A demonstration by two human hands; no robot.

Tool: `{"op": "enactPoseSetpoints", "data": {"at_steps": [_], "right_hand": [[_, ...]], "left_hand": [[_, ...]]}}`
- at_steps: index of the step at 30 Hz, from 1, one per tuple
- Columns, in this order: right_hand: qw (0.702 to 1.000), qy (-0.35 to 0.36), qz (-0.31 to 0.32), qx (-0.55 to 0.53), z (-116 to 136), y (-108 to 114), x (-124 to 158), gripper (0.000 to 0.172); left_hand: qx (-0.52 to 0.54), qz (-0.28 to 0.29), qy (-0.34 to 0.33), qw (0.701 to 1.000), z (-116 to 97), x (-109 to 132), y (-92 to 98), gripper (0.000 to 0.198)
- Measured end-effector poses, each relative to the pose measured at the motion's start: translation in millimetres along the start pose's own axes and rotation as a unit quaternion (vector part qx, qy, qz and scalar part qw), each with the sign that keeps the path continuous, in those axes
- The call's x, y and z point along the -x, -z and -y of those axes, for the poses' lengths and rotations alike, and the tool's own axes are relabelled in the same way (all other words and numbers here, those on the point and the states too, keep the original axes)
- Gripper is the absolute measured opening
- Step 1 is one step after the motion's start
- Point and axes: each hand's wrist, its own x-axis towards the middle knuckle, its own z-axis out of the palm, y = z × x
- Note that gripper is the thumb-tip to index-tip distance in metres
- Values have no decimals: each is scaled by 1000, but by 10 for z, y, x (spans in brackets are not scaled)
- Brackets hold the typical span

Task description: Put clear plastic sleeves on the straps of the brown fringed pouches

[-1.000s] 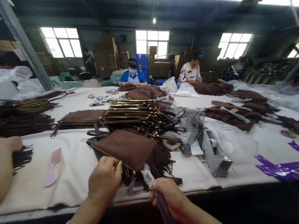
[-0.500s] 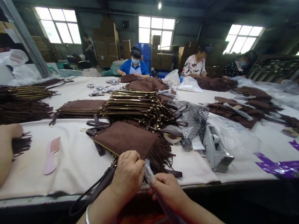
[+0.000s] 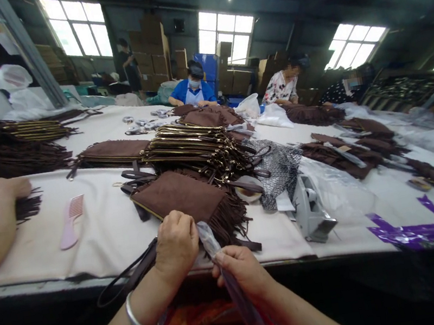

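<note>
A long clear plastic sleeve with a dark strip inside runs from my fingers down toward my lap. My right hand pinches it partway along, thumb on top. Its upper end meets the curled fingers of my left hand, which is closed on it; the fingertips are hidden. Just beyond my hands a brown fringed pouch lies flat on the table, fringe to the right. A dark wrist strap hangs over the table edge beside my left wrist.
Behind the pouch is a stack of zipped brown pouches. A tape dispenser and purple plastic packaging lie to the right. At left are a pink comb and a co-worker's hands on brown fringe. Other people work across the table.
My left hand and the sleeve's upper end have shifted slightly left. More of the sleeve shows between my two hands. The view has tilted a little.
</note>
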Motion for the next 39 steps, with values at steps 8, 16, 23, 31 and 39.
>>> {"op": "enactPoseSetpoints", "data": {"at_steps": [8, 16, 23, 31, 39], "right_hand": [[992, -57, 52, -100, -70, 54, 151, 41], [995, -88, 42, -29, -60, -58, 206, 52], [994, -83, 40, -65, -17, -162, 238, 49], [995, -80, 53, -41, -73, -186, 209, 45], [994, -82, 52, -51, -136, -192, 200, 46]], "left_hand": [[503, 308, 295, 752, -200, 598, -11, 37], [738, 183, 438, 480, -579, 433, -305, 33], [788, 65, 483, 376, -505, 114, -335, 21], [792, 64, 505, 336, -282, -42, -315, 34], [793, 111, 502, 328, -206, -58, -331, 40]]}}
